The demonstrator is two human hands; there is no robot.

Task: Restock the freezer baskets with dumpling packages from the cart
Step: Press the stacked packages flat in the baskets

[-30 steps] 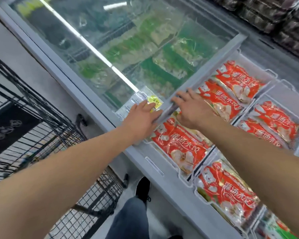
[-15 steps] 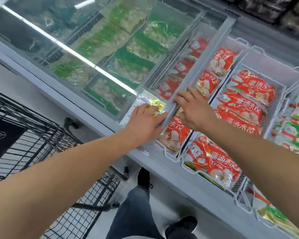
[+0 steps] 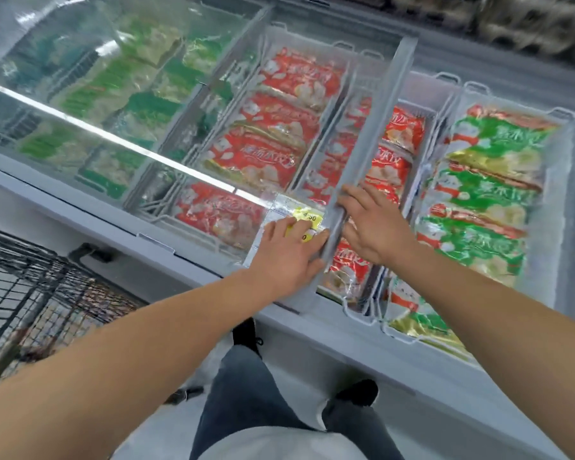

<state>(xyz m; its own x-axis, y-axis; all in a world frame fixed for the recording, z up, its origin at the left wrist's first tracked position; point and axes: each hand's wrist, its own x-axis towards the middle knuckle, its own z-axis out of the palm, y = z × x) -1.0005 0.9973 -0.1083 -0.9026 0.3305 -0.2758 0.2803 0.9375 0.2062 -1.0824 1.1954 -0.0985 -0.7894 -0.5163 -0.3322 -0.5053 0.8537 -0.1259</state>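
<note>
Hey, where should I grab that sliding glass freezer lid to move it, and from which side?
Take the sliding glass freezer lid by its grey frame bar at the right edge, near the front, where the left hand and right hand meet it now. That raised bar gives fingers a purchase; the flat glass probably would not.

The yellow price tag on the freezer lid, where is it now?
Head view, centre: the yellow price tag sits under the left hand's fingertips, left of the grey lid handle.
</note>
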